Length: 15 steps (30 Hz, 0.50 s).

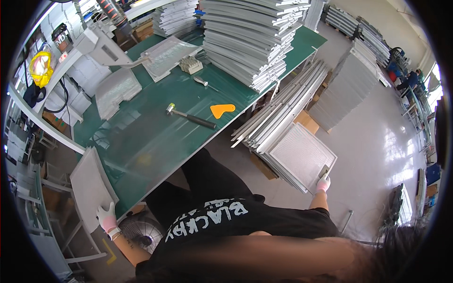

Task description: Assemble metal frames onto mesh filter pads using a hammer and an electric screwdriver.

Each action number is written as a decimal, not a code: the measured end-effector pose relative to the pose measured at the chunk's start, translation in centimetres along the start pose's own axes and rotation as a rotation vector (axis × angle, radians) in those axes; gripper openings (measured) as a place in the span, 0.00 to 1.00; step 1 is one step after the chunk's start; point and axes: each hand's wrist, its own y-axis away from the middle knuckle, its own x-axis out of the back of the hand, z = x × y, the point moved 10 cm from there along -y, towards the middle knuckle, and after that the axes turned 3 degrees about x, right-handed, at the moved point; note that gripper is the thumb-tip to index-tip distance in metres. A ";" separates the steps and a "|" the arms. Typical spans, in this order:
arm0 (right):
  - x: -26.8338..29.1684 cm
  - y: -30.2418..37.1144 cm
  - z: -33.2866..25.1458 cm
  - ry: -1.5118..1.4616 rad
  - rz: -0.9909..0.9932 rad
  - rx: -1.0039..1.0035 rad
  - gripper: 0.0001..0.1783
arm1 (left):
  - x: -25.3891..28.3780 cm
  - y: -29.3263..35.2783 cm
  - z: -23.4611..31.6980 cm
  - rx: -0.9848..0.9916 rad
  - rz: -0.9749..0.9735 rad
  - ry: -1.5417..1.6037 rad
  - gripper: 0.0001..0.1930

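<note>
My left hand (107, 217), in a white and pink glove, lies with fingers spread on the near end of some thin grey sheets (92, 188) at the table's left end. Out to the right, my gloved right hand (323, 184) is closed on the corner of a pale rectangular framed panel (304, 153). That panel rests over a pile of similar framed panels (278, 118) beside the table. On the green tabletop (137, 158) lie a hammer (191, 116) with a dark handle, an orange scraper (222, 110) and a screwdriver (206, 84).
A tall stack of grey panels (247, 42) stands at the table's far side. Loose grey sheets (118, 92) lie near a grey machine arm (104, 47). Another panel stack (347, 87) stands on the floor at right. A fan (141, 234) sits below the table's near left corner.
</note>
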 end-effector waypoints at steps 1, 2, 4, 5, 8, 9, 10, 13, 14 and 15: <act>-0.6 0.4 -0.3 -0.010 -0.023 -0.018 0.25 | 0.6 0.4 0.9 0.019 0.015 0.000 0.42; -0.9 -0.6 -0.2 0.081 -0.023 0.051 0.25 | 0.7 0.6 1.2 0.042 0.016 0.008 0.42; -2.1 -0.3 -0.8 0.206 -0.054 0.069 0.25 | 1.6 0.9 1.0 0.029 0.061 0.035 0.42; -3.2 -0.3 -1.6 0.336 -0.080 0.098 0.25 | 1.9 1.1 0.4 0.018 0.098 0.065 0.41; -3.8 3.6 -7.6 0.697 -0.277 0.046 0.26 | 2.9 2.3 -1.7 -0.017 0.167 0.109 0.40; -2.5 4.4 -9.1 0.712 -0.221 0.017 0.26 | 4.2 3.2 -0.4 -0.024 0.200 0.082 0.40; -2.4 1.6 -5.1 0.693 -0.074 0.115 0.29 | 4.4 2.5 0.9 -0.084 0.268 0.110 0.39; -6.5 2.9 -9.9 0.447 0.123 0.604 0.25 | 6.1 2.3 2.4 -0.051 0.153 0.078 0.38; -9.5 4.3 -12.6 0.411 0.073 0.660 0.25 | 6.6 2.3 2.9 -0.046 0.067 0.083 0.37; -10.5 8.6 -17.9 0.347 0.024 0.845 0.24 | 6.9 2.7 2.4 0.002 0.074 0.057 0.37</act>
